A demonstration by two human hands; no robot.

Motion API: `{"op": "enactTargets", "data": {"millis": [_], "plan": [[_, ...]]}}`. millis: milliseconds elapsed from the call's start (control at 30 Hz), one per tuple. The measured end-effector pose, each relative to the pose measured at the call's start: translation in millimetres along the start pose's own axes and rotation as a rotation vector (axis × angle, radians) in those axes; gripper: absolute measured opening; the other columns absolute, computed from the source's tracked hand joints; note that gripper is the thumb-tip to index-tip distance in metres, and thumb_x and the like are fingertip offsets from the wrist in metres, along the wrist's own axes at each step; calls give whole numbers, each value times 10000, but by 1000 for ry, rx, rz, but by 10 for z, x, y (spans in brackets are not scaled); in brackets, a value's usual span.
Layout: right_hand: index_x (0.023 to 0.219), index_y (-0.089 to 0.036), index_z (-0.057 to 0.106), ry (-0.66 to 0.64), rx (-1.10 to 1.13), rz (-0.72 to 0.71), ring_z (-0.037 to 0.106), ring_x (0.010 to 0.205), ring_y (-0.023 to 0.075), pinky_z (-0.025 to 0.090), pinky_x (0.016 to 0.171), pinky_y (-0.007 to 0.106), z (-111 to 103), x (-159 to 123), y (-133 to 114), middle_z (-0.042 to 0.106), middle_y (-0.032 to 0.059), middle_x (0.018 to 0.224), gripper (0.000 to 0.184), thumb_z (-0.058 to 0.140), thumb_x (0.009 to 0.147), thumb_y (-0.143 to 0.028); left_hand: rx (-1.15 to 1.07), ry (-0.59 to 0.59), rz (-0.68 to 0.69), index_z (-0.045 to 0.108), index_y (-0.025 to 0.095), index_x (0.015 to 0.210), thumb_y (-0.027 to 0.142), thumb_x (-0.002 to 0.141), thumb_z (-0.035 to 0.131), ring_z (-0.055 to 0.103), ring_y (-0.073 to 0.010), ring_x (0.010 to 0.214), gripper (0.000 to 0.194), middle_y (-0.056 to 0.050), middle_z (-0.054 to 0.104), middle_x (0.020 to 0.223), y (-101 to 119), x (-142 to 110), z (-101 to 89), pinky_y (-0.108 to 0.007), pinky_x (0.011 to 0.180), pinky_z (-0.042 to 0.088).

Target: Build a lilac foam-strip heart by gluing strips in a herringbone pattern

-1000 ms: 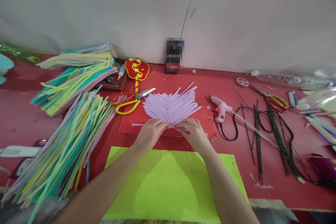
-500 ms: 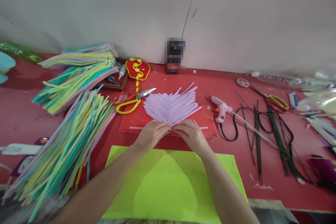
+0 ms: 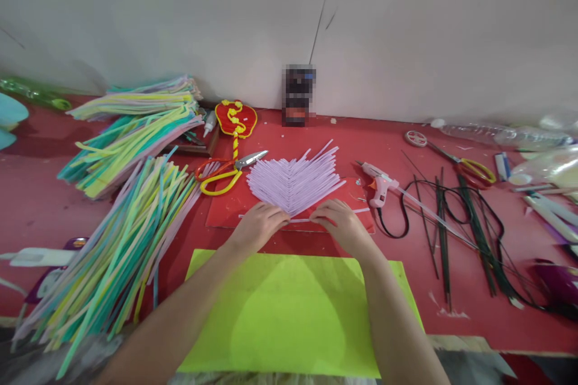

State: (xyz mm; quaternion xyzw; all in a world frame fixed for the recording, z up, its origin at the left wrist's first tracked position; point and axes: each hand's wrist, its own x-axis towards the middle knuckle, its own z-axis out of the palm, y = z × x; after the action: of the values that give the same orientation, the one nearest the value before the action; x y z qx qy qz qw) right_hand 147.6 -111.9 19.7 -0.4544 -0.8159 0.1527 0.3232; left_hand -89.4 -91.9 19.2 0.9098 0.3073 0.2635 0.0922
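Observation:
A single lilac pipe cleaner (image 3: 300, 220) runs sideways between my hands, its ends showing beyond both. My left hand (image 3: 261, 226) pinches it close to the lower tip of the lilac piece. To the right, my right hand (image 3: 342, 225) is closed on the same stem, with a gap between the two hands. Just above them lies a leaf-like lilac piece (image 3: 293, 181) made of many pipe cleaners slanting out from a central line. It rests on a red board (image 3: 356, 192). My fingertips partly hide the stem.
Scissors (image 3: 235, 171) lie left of the lilac piece, beside bundles of coloured pipe cleaners (image 3: 112, 252). At right are a pink glue gun (image 3: 379, 183), dark green wires (image 3: 445, 252) and more scissors (image 3: 469, 168). A yellow-green sheet (image 3: 289, 319) lies in front.
My right hand has moved right, widening the gap between my hands. The single pipe cleaner has shifted right with it, and more of its middle shows. My left hand stays near the piece's tip.

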Motion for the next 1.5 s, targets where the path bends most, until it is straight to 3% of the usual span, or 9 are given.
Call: {"op": "enactTargets", "data": {"millis": [167, 533, 733, 1000, 1300, 1500], "plan": [[923, -227, 696, -10, 16, -26, 611, 837, 185, 482, 778, 348, 140, 15, -60, 673, 47, 860, 138, 578, 879, -283, -66, 26, -126, 623, 173, 888, 203, 914, 523, 626, -159, 798, 107, -21, 681, 845, 15, -22, 95, -300, 748, 469], [902, -217, 686, -17, -17, -2, 618, 828, 171, 468, 777, 329, 244, 37, -132, 680, 38, 856, 129, 558, 889, -225, -103, 13, -170, 622, 181, 890, 203, 904, 541, 619, -158, 828, 85, -14, 676, 859, 28, -30, 117, -298, 760, 456], [909, -226, 704, 5, -21, -76, 602, 807, 158, 462, 757, 314, 280, 14, -49, 667, 41, 851, 181, 523, 908, -224, -54, 11, -95, 635, 180, 892, 217, 914, 530, 599, -146, 805, 113, -5, 677, 847, 10, -29, 101, -289, 755, 417], [820, -236, 723, -60, 8, -158, 581, 817, 151, 451, 750, 307, 302, 18, -10, 659, 38, 832, 206, 534, 903, -240, -55, -159, 143, 657, 182, 910, 216, 922, 518, 561, -142, 843, 143, 4, 681, 874, -105, -35, 107, -296, 789, 388], [832, -244, 736, -65, 31, -128, 581, 782, 148, 480, 749, 312, 228, 46, -44, 644, 43, 796, 229, 525, 908, -292, -92, -128, 68, 668, 194, 928, 235, 930, 510, 574, -139, 889, 163, -9, 671, 907, -76, -28, 57, -299, 843, 396], [810, -242, 735, -97, 154, -136, 573, 743, 134, 490, 683, 275, 157, 41, -44, 625, 35, 764, 239, 536, 897, -340, -162, -68, 101, 668, 185, 894, 237, 898, 564, 604, -122, 852, 116, 4, 696, 880, -31, -7, 84, -280, 821, 408]]}}
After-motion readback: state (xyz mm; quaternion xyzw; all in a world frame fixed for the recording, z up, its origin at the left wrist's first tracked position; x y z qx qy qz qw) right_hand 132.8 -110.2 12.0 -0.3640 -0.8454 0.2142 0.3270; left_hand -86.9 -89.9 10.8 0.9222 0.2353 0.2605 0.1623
